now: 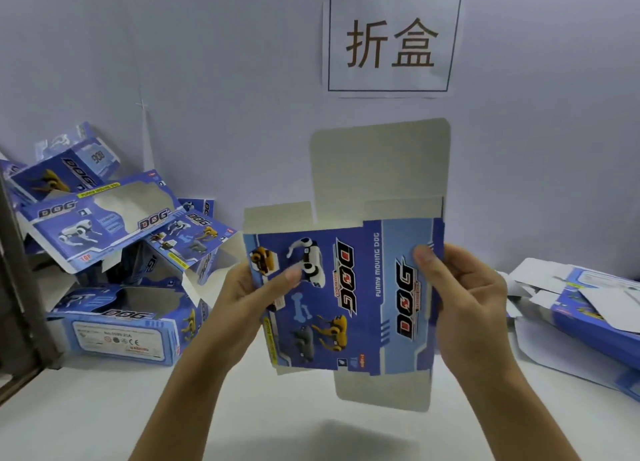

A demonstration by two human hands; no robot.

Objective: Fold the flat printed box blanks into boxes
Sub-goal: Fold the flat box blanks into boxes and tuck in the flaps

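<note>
I hold a flat blue printed box blank [349,298] upright in the air above the white table, its "DOG" lettering turned sideways. Plain grey flaps stick out above and below it. My left hand [249,298] grips its left edge, thumb pressed on the printed face. My right hand [460,298] grips its right edge, thumb on the lighter blue panel. The blank looks still collapsed flat.
A heap of folded blue boxes [114,252] lies at the left against the wall. A pile of flat blanks [588,308] rests at the right. A paper sign [393,41] hangs on the wall. A dark frame [14,287] borders the left edge.
</note>
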